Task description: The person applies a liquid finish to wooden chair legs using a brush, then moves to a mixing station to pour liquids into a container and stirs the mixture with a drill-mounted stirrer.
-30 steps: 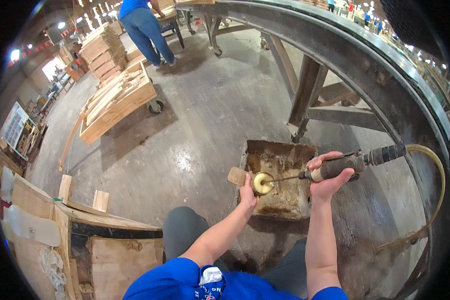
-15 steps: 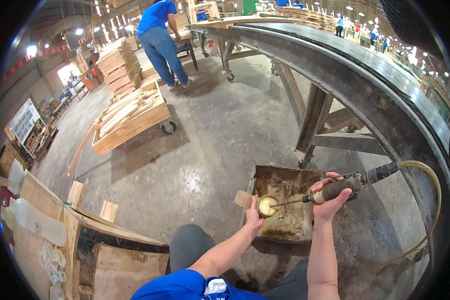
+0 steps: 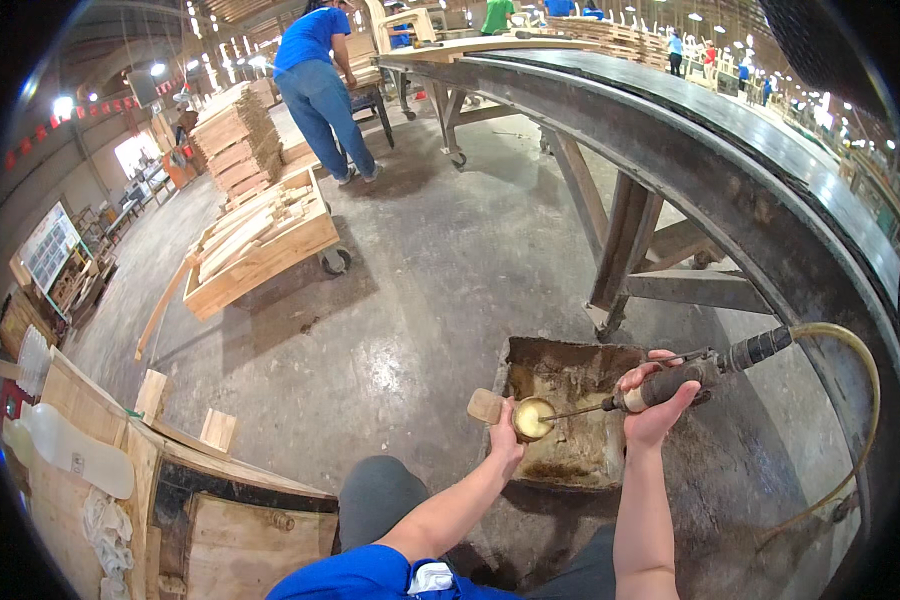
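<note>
My left hand [image 3: 506, 440] is closed around a small round cup [image 3: 534, 419] of pale yellow, creamy liquid. A flat wooden piece [image 3: 484, 406] juts out to the left of the cup; whether it is the cup's handle I cannot tell. In my right hand [image 3: 650, 428] I grip a dark air drill [image 3: 667, 386], held nearly level with its nose toward the cup. The drill's thin metal rod [image 3: 582, 410] reaches into the liquid, so its tip is hidden. Both hands are over a stained rectangular tray [image 3: 570, 472] on the floor, between my knees.
A pale air hose [image 3: 875, 400] curves from the drill along the right side. Beyond is a long steel-framed table [image 3: 670, 125]. Left are a wooden bench [image 3: 240, 535] with a plastic jug [image 3: 80, 445], and a wheeled crate [image 3: 260, 265] of wood strips. A person in blue [image 3: 315, 85] works farther off.
The cup and my left hand have shifted very slightly left and down in the picture. The drill rod remains in the liquid, and both grips are unchanged.
</note>
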`<state>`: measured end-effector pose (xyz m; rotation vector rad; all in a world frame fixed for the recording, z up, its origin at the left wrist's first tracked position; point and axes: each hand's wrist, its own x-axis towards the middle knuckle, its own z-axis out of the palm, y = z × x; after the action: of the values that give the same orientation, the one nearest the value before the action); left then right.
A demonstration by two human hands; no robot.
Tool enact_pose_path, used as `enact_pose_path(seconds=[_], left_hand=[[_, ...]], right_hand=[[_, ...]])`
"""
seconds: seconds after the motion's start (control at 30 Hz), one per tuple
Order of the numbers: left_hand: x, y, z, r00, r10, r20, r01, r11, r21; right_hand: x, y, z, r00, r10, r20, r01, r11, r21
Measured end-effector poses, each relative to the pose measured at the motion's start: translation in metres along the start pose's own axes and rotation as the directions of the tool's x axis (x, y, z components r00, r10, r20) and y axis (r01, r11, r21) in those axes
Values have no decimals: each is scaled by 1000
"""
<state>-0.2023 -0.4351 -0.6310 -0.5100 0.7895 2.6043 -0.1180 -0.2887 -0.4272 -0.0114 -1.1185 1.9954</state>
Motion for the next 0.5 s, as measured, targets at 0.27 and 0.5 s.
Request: enact_pose_path(seconds=[0.27, 0.5], left_hand=[[-3, 1, 2, 999, -11, -34, 10, 1000, -27], [-4, -1, 6, 999, 11, -40, -12, 1000, -18]], right_hand=[[0, -1, -2, 999, 7, 32, -8, 1000, 14], [0, -3, -3, 1000, -1, 23, 1, 1000, 17]])
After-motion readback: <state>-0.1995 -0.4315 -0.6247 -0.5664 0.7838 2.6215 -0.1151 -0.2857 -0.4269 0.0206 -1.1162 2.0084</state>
